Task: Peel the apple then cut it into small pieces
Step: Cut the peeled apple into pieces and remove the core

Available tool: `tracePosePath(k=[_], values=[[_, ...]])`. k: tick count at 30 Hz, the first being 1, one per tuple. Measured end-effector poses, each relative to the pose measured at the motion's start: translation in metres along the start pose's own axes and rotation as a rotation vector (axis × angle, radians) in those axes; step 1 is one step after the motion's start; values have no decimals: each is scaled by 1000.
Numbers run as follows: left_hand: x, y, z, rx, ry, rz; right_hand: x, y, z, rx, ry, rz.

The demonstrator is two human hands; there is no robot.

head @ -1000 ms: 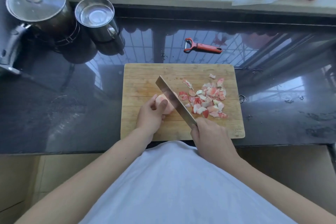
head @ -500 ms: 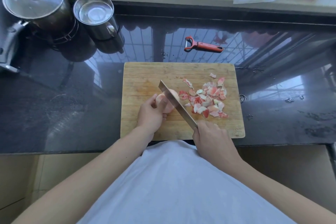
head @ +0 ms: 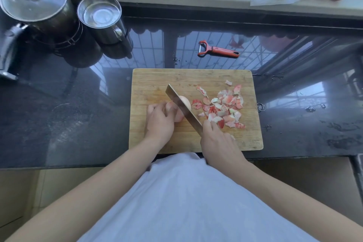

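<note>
On the board, left of the peel pile, the left hand gripped the peeled apple while the right hand, clasping the knife, had sunk its blade from resting on top into the flesh, so cutting had begun.

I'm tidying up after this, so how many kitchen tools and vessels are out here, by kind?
Knife: 1
Peeler: 1
Cutting board: 1
Lidded pot: 1
Steel cup: 1
Total: 5
</note>
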State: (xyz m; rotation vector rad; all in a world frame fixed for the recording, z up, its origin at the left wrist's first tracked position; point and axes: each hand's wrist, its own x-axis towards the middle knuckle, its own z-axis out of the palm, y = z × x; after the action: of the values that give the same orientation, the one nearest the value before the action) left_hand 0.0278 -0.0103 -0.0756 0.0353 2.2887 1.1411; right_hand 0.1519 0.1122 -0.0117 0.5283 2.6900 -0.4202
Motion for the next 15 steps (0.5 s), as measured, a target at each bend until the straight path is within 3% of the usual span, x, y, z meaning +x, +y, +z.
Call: tracePosePath(k=[4,9,15], values=[[-14,-4,3,216,101,355,3,-5,-13,35,-120,0],[-5,2,-2,295,100,322,12,-13,-24,53,-202,19],[4,12,-8,328,53,292,23,-16,-21,80,-162,46]])
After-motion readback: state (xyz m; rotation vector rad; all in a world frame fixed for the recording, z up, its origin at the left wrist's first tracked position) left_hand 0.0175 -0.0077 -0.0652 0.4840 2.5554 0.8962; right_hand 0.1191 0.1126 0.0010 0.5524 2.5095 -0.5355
